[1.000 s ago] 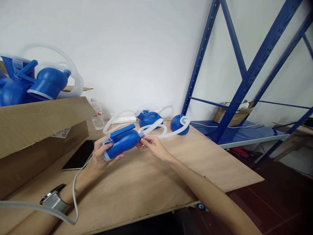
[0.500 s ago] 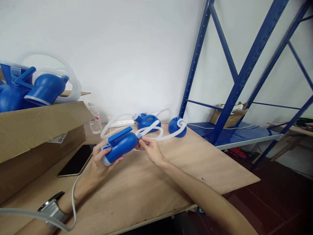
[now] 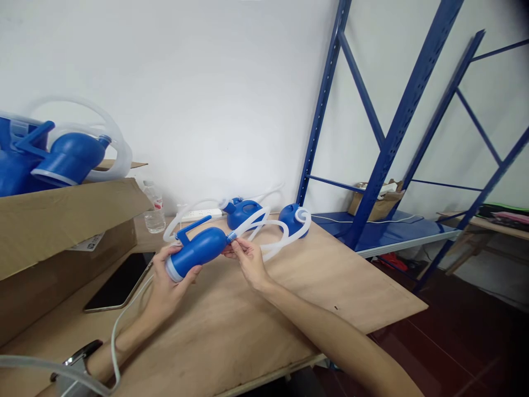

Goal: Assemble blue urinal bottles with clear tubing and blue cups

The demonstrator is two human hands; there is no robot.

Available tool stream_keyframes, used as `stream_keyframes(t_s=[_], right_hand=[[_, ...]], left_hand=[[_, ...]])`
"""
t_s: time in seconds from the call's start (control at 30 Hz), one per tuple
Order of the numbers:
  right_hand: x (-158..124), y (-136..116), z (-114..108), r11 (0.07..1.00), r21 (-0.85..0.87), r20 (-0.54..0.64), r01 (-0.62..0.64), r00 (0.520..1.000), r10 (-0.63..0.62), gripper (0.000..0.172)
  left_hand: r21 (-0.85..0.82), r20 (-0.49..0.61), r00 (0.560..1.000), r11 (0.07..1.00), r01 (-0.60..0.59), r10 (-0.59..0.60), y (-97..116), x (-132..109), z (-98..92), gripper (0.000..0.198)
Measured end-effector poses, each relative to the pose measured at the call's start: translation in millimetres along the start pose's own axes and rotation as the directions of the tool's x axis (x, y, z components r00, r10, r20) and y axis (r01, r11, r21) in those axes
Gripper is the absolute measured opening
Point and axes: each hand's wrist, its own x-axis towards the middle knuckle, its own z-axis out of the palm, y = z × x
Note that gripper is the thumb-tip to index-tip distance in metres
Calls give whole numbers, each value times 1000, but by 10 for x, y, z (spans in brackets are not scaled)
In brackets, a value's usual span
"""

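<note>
My left hand (image 3: 167, 281) is wrapped round the wide end of a blue plastic bottle with a handle (image 3: 196, 249), held above the wooden table (image 3: 256, 325). My right hand (image 3: 246, 256) pinches the bottle's narrow neck where a clear white hose (image 3: 270, 225) joins it. The hose loops back over the table behind my hands. A watch sits on my left wrist.
Two more blue bottles (image 3: 246, 210) with hoses lie at the table's back. An open cardboard box (image 3: 61, 220) at left holds several more. A black phone (image 3: 119, 281), a water bottle (image 3: 154, 207) and a power strip (image 3: 202, 214) are nearby. Blue shelving (image 3: 388, 149) stands at right.
The bottle in my hands has turned so its handle points more upward and left. The view has swung a little to the right. Both hands keep their hold.
</note>
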Motion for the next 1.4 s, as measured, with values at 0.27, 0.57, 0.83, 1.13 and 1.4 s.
stream_keyframes(t_s=[0.27, 0.57, 0.83, 1.13, 1.4], right_hand=[[24, 3, -46, 999, -4, 60, -40, 997, 40, 52], [13, 15, -103, 977, -130, 175, -171, 965, 193, 61], [-327, -1083, -210, 472, -824, 562, 313, 556, 612, 63], [-156, -1345, -1148, -221, -878, 440, 424, 897, -27, 58], [219, -1039, -2333, -148, -970, 201, 194, 979, -35, 49]], left_hand=[[104, 13, 987, 981, -163, 163, -103, 62, -80, 55], [231, 35, 951, 923, -306, 307, -104, 144, -155, 55], [302, -12, 992, 946, -114, 124, -52, 234, -175, 52], [293, 179, 971, 951, 102, -159, -66, 271, -131, 44], [256, 371, 928, 963, -88, -14, -115, 174, 67, 34]])
